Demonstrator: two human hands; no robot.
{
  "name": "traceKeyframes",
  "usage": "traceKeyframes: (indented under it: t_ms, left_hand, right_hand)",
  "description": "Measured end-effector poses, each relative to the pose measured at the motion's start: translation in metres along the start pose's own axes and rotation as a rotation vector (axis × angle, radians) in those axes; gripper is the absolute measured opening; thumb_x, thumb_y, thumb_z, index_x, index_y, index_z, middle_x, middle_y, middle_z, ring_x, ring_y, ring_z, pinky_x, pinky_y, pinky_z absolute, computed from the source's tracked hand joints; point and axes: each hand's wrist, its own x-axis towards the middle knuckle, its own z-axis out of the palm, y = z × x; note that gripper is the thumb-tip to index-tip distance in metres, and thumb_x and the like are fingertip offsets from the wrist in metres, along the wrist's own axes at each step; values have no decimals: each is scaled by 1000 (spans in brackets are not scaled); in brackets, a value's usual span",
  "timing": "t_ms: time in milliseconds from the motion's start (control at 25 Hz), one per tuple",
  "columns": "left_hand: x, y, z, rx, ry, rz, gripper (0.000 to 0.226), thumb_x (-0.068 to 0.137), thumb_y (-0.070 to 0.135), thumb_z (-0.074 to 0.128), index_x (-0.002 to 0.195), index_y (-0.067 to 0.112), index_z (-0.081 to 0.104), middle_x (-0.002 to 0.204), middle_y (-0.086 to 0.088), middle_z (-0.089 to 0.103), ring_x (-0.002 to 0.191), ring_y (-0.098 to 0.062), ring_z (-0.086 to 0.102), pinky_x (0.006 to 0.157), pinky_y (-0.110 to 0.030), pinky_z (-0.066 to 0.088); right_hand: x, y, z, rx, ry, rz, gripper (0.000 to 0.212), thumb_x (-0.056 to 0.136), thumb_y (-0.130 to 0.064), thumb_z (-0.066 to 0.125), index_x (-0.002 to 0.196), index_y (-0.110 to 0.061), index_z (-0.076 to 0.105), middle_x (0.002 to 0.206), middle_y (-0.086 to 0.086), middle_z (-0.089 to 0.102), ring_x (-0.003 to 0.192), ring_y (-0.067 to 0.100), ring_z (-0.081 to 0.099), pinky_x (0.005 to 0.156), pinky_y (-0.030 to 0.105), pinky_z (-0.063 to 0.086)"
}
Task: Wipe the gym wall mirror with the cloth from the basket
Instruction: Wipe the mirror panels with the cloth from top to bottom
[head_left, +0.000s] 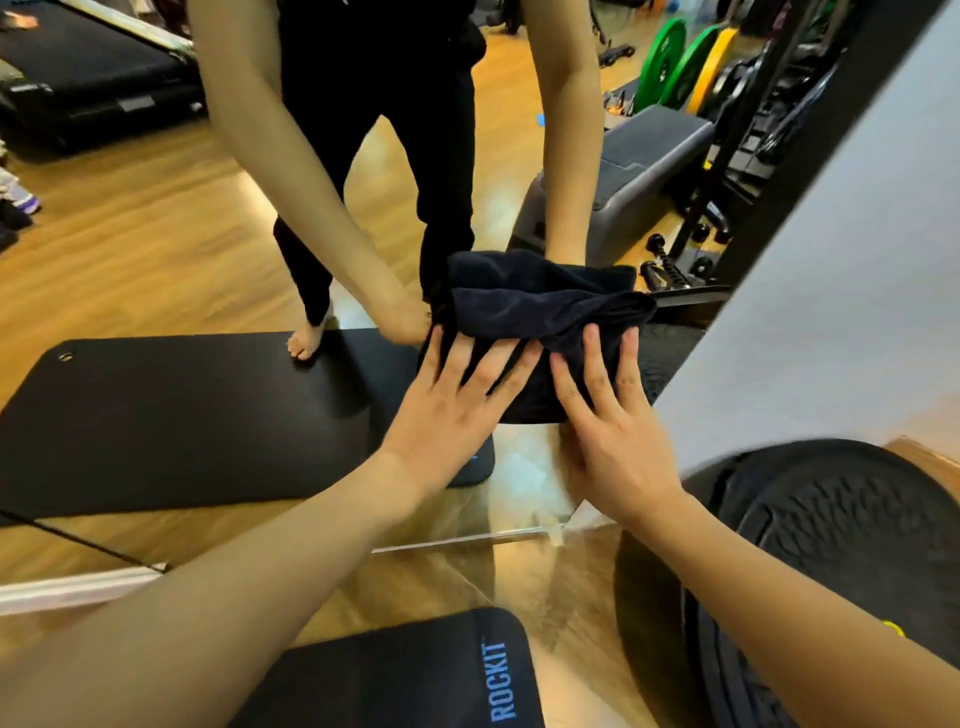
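Our left hand and right hand lie flat side by side, fingers spread and pointing to twelve o'clock, both bare forearms stretched forward.

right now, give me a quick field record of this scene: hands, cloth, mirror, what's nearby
left hand: flat, fingers spread, pressing on the cloth
right hand: flat, fingers spread, pressing on the cloth
cloth: dark, bunched, held against the mirror near its bottom edge
mirror: reflects the person, both arms and the gym behind
mat: black, on the floor, marked ROCKIT
weight plate: black, at right, by the wall
basket: not in view
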Motion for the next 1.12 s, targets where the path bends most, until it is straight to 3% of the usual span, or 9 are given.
traceKeyframes:
  t_ms: [120,240,360,520,680,840,960,1120]
  left_hand:
    - [11,27,11,-45,18,-28,57,106,6,21,162,12,15,155,-15,18,137,-46,30,116,-61,29]
    - [6,28,16,-44,20,-21,65,102,7,28,163,11,6,159,-17,8,139,-47,27,116,-62,26]
    - [6,24,13,-2,38,-5,72,97,9,36,163,11,8,161,-16,3,142,-47,23,118,-61,21]
    - [10,27,9,-2,53,6,61,101,16,35,160,13,24,162,-15,15,142,-45,25,119,-60,20]
    - [7,29,23,-41,73,-1,61,101,17,30,161,13,23,163,-15,15,145,-47,21,120,-62,16]
    - [6,27,27,-97,129,7,59,103,18,28,162,14,24,164,-14,19,146,-45,22,120,-61,17]
    - [4,23,28,-100,157,45,62,103,21,35,162,14,20,166,-15,21,148,-44,21,121,-60,13]
    - [7,20,25,-112,114,92,69,100,24,44,163,16,17,167,-14,18,149,-42,17,124,-58,0]
  right_hand:
    - [-10,21,-9,45,-31,-23,103,82,-19,76,164,-13,13,172,15,-11,155,52,-13,115,67,38]
    - [-12,13,-6,41,-56,-18,102,84,-28,71,165,-9,12,172,19,-12,153,52,-19,122,62,29]
    - [-9,6,-2,-30,-40,-4,106,84,-30,70,165,-8,7,171,23,-12,152,54,-19,123,63,22]
    - [-8,11,4,-62,-21,7,102,87,-25,70,164,-7,5,170,25,-9,152,55,-19,118,67,32]
    - [-7,2,14,-87,51,81,97,92,-28,69,164,-6,7,170,27,-6,152,56,-17,116,69,33]
    - [-3,-9,16,-127,40,140,89,95,-31,66,163,0,17,170,28,-5,152,58,-13,123,68,16]
    - [-4,-14,18,-148,53,185,83,99,-30,64,163,-2,19,170,26,-3,153,56,-12,125,63,11]
    - [-7,-17,7,-101,25,240,79,102,-33,57,164,-8,16,172,20,-5,155,50,-13,121,58,32]
